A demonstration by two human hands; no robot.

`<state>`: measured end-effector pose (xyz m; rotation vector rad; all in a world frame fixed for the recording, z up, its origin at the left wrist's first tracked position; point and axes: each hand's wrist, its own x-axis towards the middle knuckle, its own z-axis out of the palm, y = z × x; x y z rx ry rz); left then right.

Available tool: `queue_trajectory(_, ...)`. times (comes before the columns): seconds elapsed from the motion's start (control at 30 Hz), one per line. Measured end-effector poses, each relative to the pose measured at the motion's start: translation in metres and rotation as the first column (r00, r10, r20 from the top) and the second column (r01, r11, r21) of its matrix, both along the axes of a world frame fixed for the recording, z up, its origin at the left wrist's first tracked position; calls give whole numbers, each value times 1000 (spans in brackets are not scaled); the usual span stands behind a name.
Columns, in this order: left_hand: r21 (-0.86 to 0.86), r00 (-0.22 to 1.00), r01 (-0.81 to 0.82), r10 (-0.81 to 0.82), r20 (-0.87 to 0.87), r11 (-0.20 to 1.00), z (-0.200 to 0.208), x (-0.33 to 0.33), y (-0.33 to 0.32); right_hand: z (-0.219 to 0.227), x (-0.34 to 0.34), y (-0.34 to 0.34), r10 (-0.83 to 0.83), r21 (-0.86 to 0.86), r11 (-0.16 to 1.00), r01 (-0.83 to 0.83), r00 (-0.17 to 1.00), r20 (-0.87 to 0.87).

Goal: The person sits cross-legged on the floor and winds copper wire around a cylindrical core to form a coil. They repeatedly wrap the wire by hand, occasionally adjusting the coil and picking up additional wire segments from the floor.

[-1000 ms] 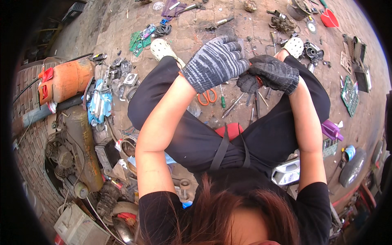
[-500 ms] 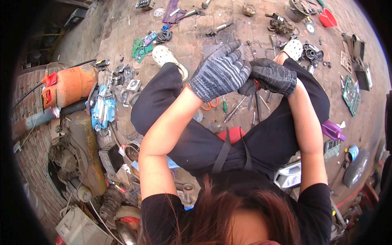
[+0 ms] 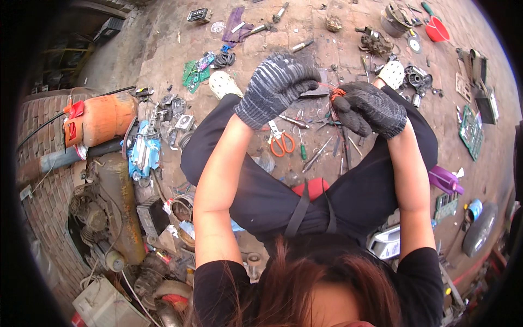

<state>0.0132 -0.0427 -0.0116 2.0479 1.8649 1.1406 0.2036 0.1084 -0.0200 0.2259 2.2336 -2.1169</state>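
My left hand (image 3: 277,86), in a grey striped glove, is raised over my knees and pinches a thin reddish wire strand. My right hand (image 3: 369,107), in a dark glove, is closed on a small coil of copper-coloured wire (image 3: 336,94). The strand stretches between the two hands. Below them, on the ground between my legs, lie orange-handled scissors (image 3: 281,143), pliers and screwdrivers (image 3: 318,153). I sit with my legs in dark trousers spread out, white shoes at both feet.
An orange gas cylinder (image 3: 97,118) lies at the left beside a rusty motor (image 3: 111,204) and scrap parts. Green circuit boards (image 3: 192,73) lie ahead at the left and another circuit board (image 3: 470,132) at the right. A red scoop (image 3: 437,30) sits at the far right.
Both hands have stayed close together in front of me. My left hand has shifted slightly left, away from the right, drawing the wire strand out from the coil.
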Motion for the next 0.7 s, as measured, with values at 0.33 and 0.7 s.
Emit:
queue_trajectory(0.33, -192, 777, -7, 126, 617, 981, -21, 50, 4, 19, -6, -6, -216, -159, 958, 239, 965, 149)
queue_trajectory(0.7, -64, 357, 143, 9, 934, 988, -21, 48, 2, 30, -16, -8, -370, 74, 928, 364, 926, 80)
